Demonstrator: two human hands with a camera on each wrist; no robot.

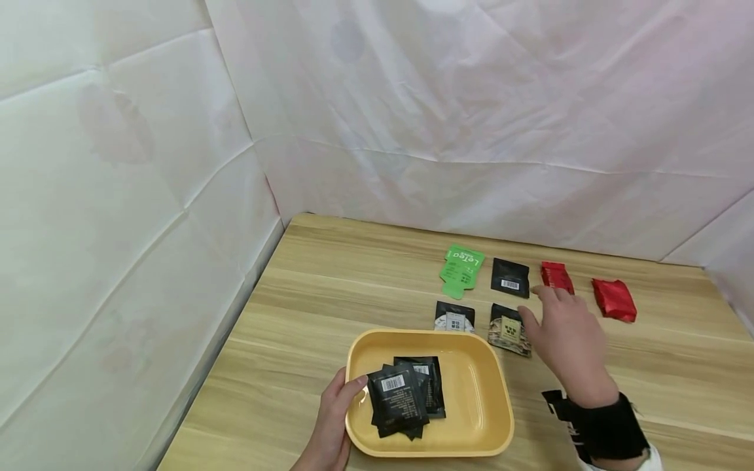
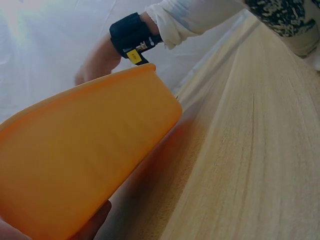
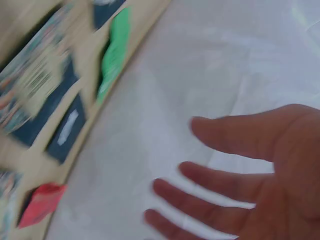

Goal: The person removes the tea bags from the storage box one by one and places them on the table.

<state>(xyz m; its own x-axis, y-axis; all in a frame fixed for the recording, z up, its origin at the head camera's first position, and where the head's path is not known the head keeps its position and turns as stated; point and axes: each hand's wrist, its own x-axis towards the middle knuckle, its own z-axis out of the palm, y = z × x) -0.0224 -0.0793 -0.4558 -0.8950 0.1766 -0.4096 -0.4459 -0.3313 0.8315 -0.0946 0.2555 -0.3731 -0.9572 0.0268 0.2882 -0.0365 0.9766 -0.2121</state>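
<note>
My left hand (image 1: 332, 418) grips the left side of a yellow plastic tray (image 1: 483, 418), its thumb over the rim. In the left wrist view the tray (image 2: 85, 145) looks tilted and hides most of that hand. Several black sachets (image 1: 400, 399) lie overlapping inside it. Over the table, my right hand (image 1: 570, 343) has its fingers extended and spread, holding nothing, as the right wrist view also shows. Nearest to it are a red packet (image 1: 556, 276), partly behind the fingers, a black sachet (image 1: 510, 276) and a black sachet with a gold label (image 1: 508, 330).
A green LeTea packet (image 1: 462, 269) lies at the back of the wooden table (image 1: 306, 294). Another red packet (image 1: 615, 299) is at the right. Behind the tray's rim, a black-and-white sachet (image 1: 455, 315) is partly hidden. White sheeting (image 1: 471, 118) stands behind and to the left.
</note>
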